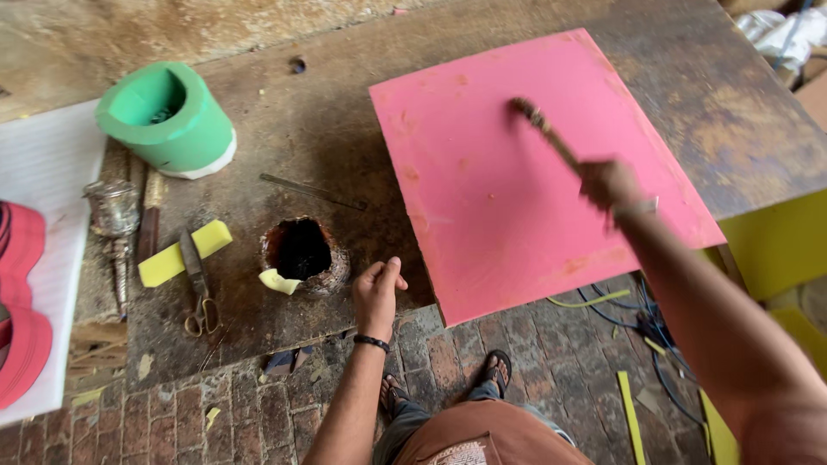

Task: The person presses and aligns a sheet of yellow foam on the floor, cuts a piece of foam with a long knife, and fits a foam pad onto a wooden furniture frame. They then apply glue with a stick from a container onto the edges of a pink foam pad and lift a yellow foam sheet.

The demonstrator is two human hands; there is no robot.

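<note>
A large pink foam sheet (517,172) lies on a stained dark worktable (284,138). My right hand (608,182) grips a thin wooden-handled brush (543,127), whose dark tip rests on the upper middle of the pink sheet. My left hand (377,293) hovers loosely curled at the table's front edge, holding nothing, just right of a blackened glue tin (301,251) with a pale scrap at its rim.
A green foam cylinder (168,116) stands at the back left. Scissors (196,284) lie across a yellow foam strip (183,252), beside a silvery tool (115,211). White and pink-red sheets (30,258) sit far left. Cables and yellow offcuts (633,331) litter the brick floor.
</note>
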